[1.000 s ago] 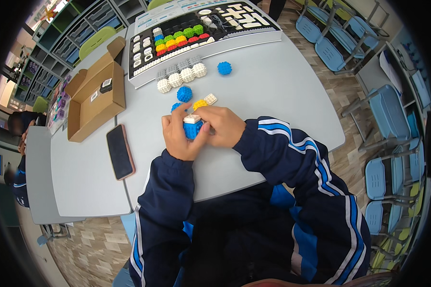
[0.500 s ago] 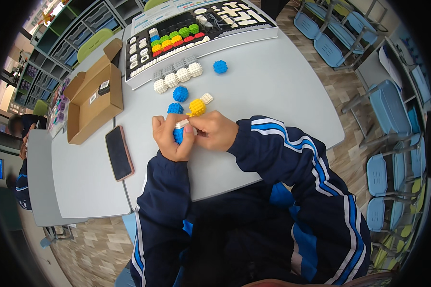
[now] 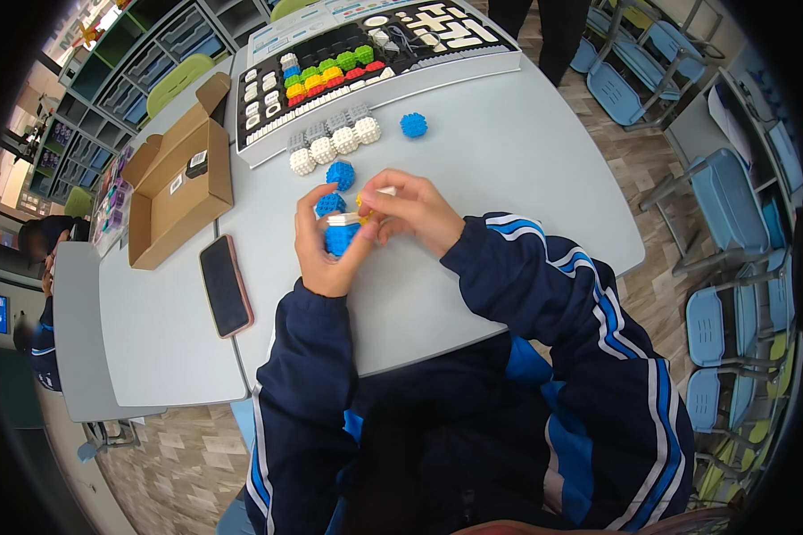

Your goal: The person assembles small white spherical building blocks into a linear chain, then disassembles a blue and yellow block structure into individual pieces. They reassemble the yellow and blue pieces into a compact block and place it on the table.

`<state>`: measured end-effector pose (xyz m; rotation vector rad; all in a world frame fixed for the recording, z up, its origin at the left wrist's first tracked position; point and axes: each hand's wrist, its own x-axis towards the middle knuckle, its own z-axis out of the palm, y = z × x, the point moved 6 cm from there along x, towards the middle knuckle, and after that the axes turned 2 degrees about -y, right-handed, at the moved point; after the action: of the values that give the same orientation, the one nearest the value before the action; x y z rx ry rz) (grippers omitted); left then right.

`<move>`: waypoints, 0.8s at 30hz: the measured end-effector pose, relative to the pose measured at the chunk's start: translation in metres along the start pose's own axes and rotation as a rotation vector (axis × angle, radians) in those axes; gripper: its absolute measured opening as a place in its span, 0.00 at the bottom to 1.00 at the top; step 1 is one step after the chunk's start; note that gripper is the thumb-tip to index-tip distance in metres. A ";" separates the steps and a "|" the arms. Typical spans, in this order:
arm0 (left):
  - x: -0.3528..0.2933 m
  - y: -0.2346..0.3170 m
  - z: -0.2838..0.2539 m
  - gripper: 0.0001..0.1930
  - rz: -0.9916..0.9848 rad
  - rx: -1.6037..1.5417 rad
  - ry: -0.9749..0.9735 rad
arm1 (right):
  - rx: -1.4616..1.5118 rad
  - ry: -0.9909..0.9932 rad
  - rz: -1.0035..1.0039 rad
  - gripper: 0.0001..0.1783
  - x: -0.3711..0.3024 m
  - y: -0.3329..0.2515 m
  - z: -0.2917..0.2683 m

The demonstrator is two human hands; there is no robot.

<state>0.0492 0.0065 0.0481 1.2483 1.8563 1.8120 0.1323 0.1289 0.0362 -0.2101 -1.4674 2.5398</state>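
My left hand (image 3: 324, 254) is closed round a blue studded block (image 3: 341, 239), thumb on one side and fingers on the other. A white flat piece (image 3: 346, 218) lies across the top of that block. Just to the right, my right hand (image 3: 412, 207) is closed on a yellow studded block (image 3: 363, 207), mostly hidden by its fingers. A small white piece (image 3: 387, 191) shows at those fingertips. Beyond the left fingers sit two more blue studded blocks, a nearer one (image 3: 330, 204) and a farther one (image 3: 340, 175).
A row of joined white and grey studded blocks (image 3: 343, 140) lies before a large kit tray (image 3: 393, 87) of coloured pieces. Another blue block (image 3: 413, 125) is to its right. Left are a phone (image 3: 226, 285) and an open cardboard box (image 3: 180, 201). A person's dark-clothed legs (image 3: 558, 36) stand behind the table.
My right hand has left the blue block and moved up and right onto the yellow block. My left hand keeps the blue block with the white piece. Dark-clothed legs have appeared at the far side.
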 end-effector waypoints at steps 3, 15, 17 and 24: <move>0.003 -0.007 0.012 0.48 0.074 0.005 -0.110 | -0.192 -0.124 -0.070 0.13 -0.002 0.006 0.004; -0.001 0.008 0.005 0.44 0.157 0.377 0.017 | -0.268 -0.079 -0.140 0.14 -0.008 -0.003 0.013; -0.002 0.017 0.006 0.39 0.295 0.524 0.076 | -0.298 -0.070 -0.162 0.14 -0.010 -0.006 0.012; -0.016 0.031 0.016 0.24 0.617 0.697 0.183 | -0.387 -0.033 -0.254 0.16 -0.016 0.004 0.010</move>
<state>0.0823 0.0016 0.0669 2.1493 2.5345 1.5979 0.1452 0.1148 0.0383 -0.0336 -1.8565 2.0579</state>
